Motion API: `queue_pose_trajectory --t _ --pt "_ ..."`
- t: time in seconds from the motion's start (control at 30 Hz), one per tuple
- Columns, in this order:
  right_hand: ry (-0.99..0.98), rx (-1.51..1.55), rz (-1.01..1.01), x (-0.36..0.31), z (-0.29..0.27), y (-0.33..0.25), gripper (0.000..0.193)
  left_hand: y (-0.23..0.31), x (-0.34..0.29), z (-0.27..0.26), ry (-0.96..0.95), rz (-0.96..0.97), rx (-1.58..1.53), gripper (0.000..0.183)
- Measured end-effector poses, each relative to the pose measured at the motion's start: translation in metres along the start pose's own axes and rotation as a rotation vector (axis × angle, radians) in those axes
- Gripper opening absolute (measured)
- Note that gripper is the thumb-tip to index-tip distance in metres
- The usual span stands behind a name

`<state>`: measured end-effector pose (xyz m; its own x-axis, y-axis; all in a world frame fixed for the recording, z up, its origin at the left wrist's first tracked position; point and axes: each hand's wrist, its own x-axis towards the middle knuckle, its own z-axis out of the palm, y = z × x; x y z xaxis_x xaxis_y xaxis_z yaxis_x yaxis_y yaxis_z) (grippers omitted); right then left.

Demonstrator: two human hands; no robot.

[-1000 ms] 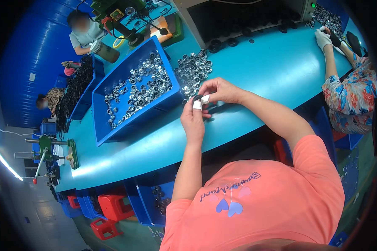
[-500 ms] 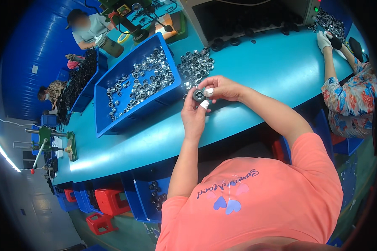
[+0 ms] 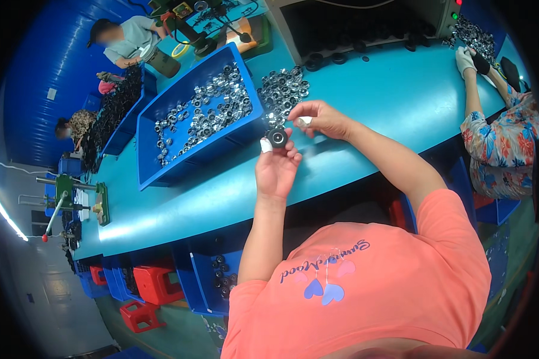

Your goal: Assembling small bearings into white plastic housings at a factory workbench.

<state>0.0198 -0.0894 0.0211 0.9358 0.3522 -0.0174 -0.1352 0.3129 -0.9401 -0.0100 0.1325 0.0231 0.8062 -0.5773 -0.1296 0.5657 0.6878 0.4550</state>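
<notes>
Over the near edge of the table, my left hand (image 3: pixel 275 176) grips a small black wheel (image 3: pixel 277 138) with a pale ring at its centre. White tape wraps the thumb of that hand. Just to the right, my right hand (image 3: pixel 328 121) is apart from the wheel, its fingers curved and spread with nothing visible in them; its thumb is taped too. Beyond both hands lies a heap of shiny silver round parts (image 3: pixel 281 87) on the table. More such parts sit in the blue bin (image 3: pixel 206 146) on the left.
A green-blue table (image 3: pixel 377 96) runs across. Behind it stands a metal-framed box (image 3: pixel 281 36) with black rings by its opening. A green hand press (image 3: pixel 63 197) is at far left. Red stools (image 3: pixel 156 284) stand below. Co-workers are at left and at right, one wearing a glove (image 3: pixel 464 61).
My right hand has let go of the wheel and drawn off to the right. The wheel, now in my left hand alone, shows a different face and sits slightly lower left.
</notes>
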Motion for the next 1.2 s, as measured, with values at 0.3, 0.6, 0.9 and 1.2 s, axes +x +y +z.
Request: queue_pose_trajectory --t 0.3,0.6,0.9,1.2 --pt "-0.106 -0.492 -0.28 -0.005 0.021 -0.008 0.052 -0.012 -0.003 0.007 0.079 0.011 0.03 0.045" --pt "-0.02 -0.524 -0.252 -0.004 -0.007 -0.012 0.036 0.023 -0.057 -0.009 0.266 0.133 0.784 0.04" --pt "0.681 -1.213 -0.082 0.038 -0.113 -0.072 0.029 0.11 -0.243 -0.009 0.79 0.245 1.428 0.04" --pt "0.812 -1.394 -0.24 0.046 -0.136 -0.036 0.023 0.06 -0.145 -0.01 0.323 0.167 1.484 0.043"
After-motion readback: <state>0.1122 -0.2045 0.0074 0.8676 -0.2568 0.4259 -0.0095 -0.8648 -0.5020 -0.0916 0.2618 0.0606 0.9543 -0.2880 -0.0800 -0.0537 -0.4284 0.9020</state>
